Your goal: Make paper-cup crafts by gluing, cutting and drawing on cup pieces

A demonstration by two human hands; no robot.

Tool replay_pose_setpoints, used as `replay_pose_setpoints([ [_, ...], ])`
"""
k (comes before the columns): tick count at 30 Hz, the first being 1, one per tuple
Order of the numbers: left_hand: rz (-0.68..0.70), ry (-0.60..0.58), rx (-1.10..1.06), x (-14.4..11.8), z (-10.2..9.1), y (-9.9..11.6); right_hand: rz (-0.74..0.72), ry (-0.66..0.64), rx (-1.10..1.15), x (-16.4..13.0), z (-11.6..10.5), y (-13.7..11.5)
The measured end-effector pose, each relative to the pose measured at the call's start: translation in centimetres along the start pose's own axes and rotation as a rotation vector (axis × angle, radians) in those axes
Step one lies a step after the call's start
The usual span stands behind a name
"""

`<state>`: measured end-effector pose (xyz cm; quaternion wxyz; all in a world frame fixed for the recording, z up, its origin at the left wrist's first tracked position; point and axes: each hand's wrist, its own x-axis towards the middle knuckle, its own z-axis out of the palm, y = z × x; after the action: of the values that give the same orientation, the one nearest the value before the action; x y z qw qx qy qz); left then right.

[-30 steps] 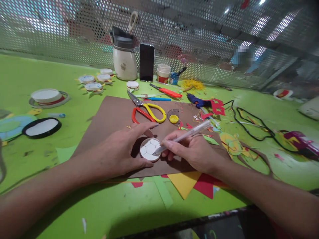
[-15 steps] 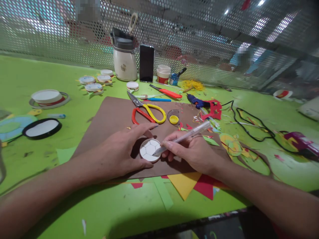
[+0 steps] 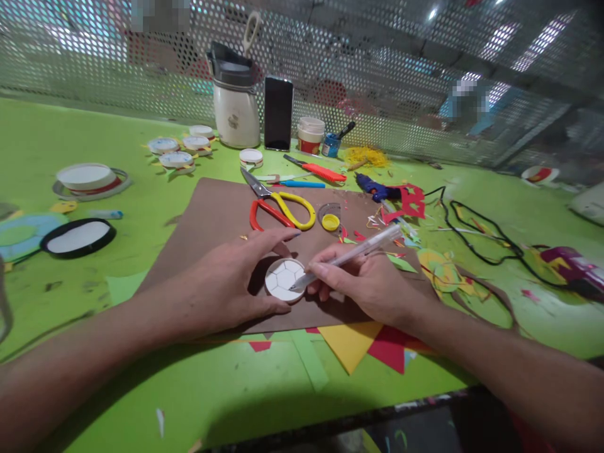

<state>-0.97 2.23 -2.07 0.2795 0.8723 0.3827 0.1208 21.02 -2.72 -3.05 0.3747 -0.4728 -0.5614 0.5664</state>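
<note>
A small round white disc (image 3: 282,277) with dark football-pattern lines lies on a brown board (image 3: 198,217). My left hand (image 3: 236,274) grips it between thumb and fingers, from the left side. In my right hand (image 3: 349,270) is a pen (image 3: 363,246) with a clear barrel, slanting up to the right. Its tip touches the disc's face near the lower right. Beyond my hands, scissors (image 3: 295,212) with one red and one yellow handle lie spread on the board, beside a clear protractor (image 3: 334,209) and a yellow cap (image 3: 330,222).
Behind the board are a red cutter (image 3: 325,172), a blue pen (image 3: 302,184), a glue gun (image 3: 372,187), a phone (image 3: 278,113) standing upright and a white jug (image 3: 236,113). Several white discs with paper points (image 3: 177,160) stand left. A black cord (image 3: 472,236) loops at right.
Both hands keep nearly the same pose on the disc and the pen. The pen tip stays near the disc's lower right, and the whole view has shifted slightly.
</note>
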Motion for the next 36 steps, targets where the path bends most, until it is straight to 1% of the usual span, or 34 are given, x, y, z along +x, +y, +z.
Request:
replay_pose_setpoints([
  [5,0.001,0.000,0.011,0.05,-0.09,0.02,0.040,-0.003,0.027,-0.03,-0.05,0.07],
  [10,0.035,0.014,0.005,-0.02,-0.03,-0.09,0.028,-0.006,-0.007,-0.06,-0.16,0.09],
  [14,0.028,0.015,0.006,0.01,-0.03,-0.02,0.017,-0.014,0.001,-0.06,-0.13,0.02],
  [24,0.027,0.004,0.019,0.09,-0.08,-0.04,0.041,0.006,-0.002,-0.05,-0.08,-0.18],
  [36,0.058,0.025,0.014,-0.08,0.36,-0.67,0.074,-0.022,0.059,-0.04,-0.22,-0.38],
])
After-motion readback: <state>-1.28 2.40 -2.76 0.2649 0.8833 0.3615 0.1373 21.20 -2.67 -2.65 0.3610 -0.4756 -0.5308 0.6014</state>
